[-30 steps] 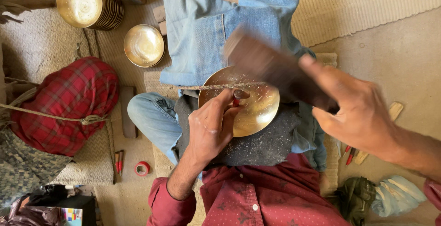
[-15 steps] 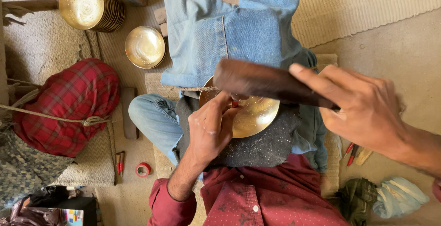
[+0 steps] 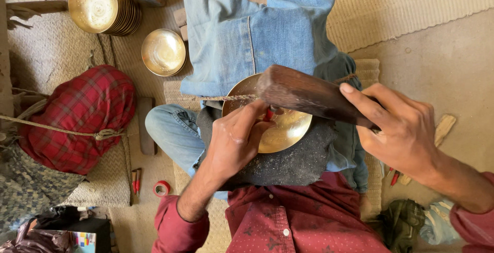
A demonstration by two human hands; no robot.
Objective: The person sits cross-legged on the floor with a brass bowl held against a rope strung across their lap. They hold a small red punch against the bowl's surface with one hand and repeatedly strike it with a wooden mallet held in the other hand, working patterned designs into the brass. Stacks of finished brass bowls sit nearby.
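Left hand (image 3: 234, 142) pinches a small red-handled punch (image 3: 268, 114), tip set down inside the brass bowl (image 3: 280, 129); grip is narrow, thumb and fingers closed round the tool. Right hand (image 3: 404, 129) is wrapped tight on a dark wooden mallet (image 3: 303, 94), head hanging just above the punch, slightly away from the body. Bowl sits on a dark grey pad (image 3: 288, 163) over the lap, directly under the left grip, with a twisted cord (image 3: 231, 97) crossing its far rim against the denim cloth (image 3: 257, 37). Judgement: this is a strike-on-punch step, so hold the punch square to the bowl wall, not tilted; a skewed tip will likely skid and scar the brass. Keep left fingers low on the shank, clear of the mallet face. Short, even blows from the wrist; bring the mallet face down flat on the punch end. The pad should take the recoil, so keep the bowl seated on it and press down with the left palm heel. Finished-looking bowls: a stack (image 3: 103, 5) and a single one (image 3: 163, 52), well off beyond the left grip. Can't tell the tip shape; hidden by fingers.
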